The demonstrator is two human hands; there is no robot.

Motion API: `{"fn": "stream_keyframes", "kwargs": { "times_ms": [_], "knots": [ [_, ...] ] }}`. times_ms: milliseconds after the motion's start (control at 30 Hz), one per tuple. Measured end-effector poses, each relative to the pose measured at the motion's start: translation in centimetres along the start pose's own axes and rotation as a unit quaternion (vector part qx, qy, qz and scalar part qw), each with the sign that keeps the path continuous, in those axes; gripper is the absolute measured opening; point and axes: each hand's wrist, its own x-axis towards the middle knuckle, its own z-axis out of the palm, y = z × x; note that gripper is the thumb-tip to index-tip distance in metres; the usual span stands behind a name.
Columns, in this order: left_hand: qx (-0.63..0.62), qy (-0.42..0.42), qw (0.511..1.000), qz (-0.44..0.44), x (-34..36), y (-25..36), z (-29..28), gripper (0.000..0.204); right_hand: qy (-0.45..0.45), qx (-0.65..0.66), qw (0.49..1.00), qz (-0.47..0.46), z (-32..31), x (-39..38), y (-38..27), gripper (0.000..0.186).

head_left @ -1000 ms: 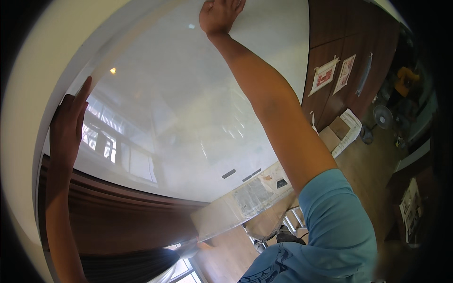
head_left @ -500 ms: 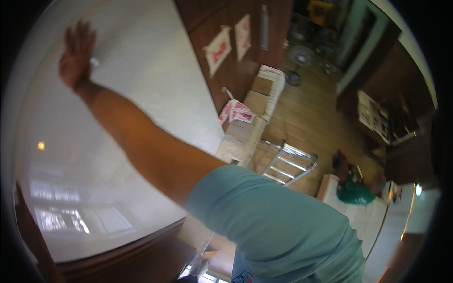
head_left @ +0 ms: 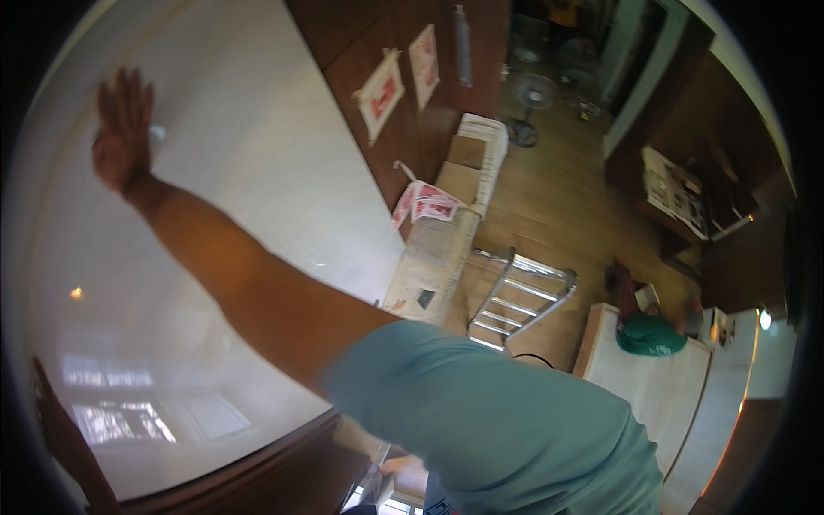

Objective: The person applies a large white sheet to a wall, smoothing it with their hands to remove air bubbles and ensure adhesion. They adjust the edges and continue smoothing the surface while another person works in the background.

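A large glossy white panel with window reflections fills the left side. Across it stretches my right arm, in a blue-green short sleeve, and my right hand lies against the panel's upper left with fingers extended. A small pale spot shows just beside that hand. At the lower left rim my left hand appears almost edge-on along the panel, its fingers seemingly stretched out; the dark rim cuts off part of it. Neither hand shows anything held. A dark brown wooden edge borders the panel's bottom.
Brown cabinet doors carry taped red-and-white sheets. A long cardboard-covered ledge runs below them. Beyond are a metal ladder, a standing fan and a crouching person. A green rounded item sits by a pale surface.
The whole view has shifted slightly, putting my right hand a little lower and farther left in the picture. Against the panel, that hand looks to be in about the same place.
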Motion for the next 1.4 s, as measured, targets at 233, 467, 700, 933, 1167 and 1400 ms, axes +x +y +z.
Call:
{"fn": "stream_keyframes", "kwargs": {
  "times_ms": [233,467,700,933,1167,1400],
  "knots": [
    [-0.134,-0.060,0.988,-0.052,-1.9,-0.3,1.3,0.080,0.026,-0.038,0.998,-0.039,-0.5,0.3,1.1,0.080],
    [-0.101,-0.175,0.977,-0.061,-0.7,0.0,-0.9,0.086,0.060,-0.035,0.995,-0.068,-1.9,0.2,-0.4,0.077],
    [-0.098,-0.148,0.982,-0.062,-1.2,-0.1,-0.4,0.086,0.060,-0.119,0.986,-0.098,-1.6,-0.3,-0.1,0.066],
    [-0.100,-0.127,0.986,-0.051,-1.1,0.0,0.5,0.078,0.080,0.006,0.991,-0.110,-2.0,-0.2,-0.3,0.057],
    [-0.067,-0.097,0.992,-0.041,-0.8,0.1,1.4,0.072,0.052,-0.002,0.995,-0.091,-1.7,-0.7,0.0,0.058],
    [-0.079,-0.098,0.991,-0.041,-0.5,0.4,0.9,0.073,0.082,0.005,0.992,-0.097,-1.7,-0.3,-0.3,0.054]
  ]
}}
